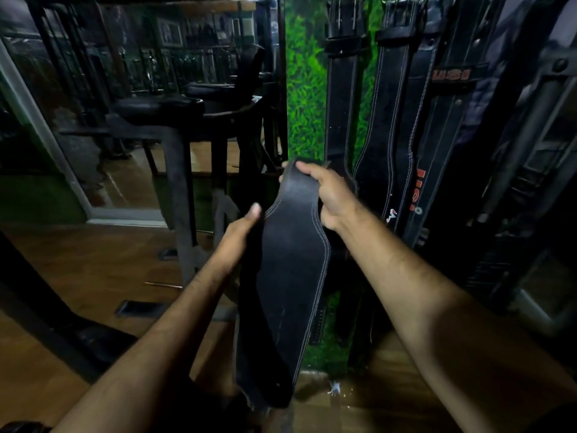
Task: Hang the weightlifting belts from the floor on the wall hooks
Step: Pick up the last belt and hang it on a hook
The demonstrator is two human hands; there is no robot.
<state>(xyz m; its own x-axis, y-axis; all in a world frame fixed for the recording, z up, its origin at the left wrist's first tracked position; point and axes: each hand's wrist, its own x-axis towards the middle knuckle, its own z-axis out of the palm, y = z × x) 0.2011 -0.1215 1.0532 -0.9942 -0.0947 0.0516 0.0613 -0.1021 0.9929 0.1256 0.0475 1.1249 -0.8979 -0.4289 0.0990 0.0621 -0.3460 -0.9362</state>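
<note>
Gripping a black belt [290, 276] with both hands, held up off the floor in front of the wall. Right hand [327, 195] closed over the upper narrow end, thumb on the front face, fingers wrapped behind. Left hand [240, 232] on the belt's left edge lower down, thumb [254, 210] lying along the stitched border; its fingers are hidden behind the leather, so the grip there cannot be fully judged. Belt hangs nearly upright, wide middle section facing the camera, lower end down near the wood floor [78, 264]. Just beyond, several dark belts [390, 126] hang side by side against green turf wall [304, 98]. Mirror [131, 73] at left, a bench [162, 110] before it.
</note>
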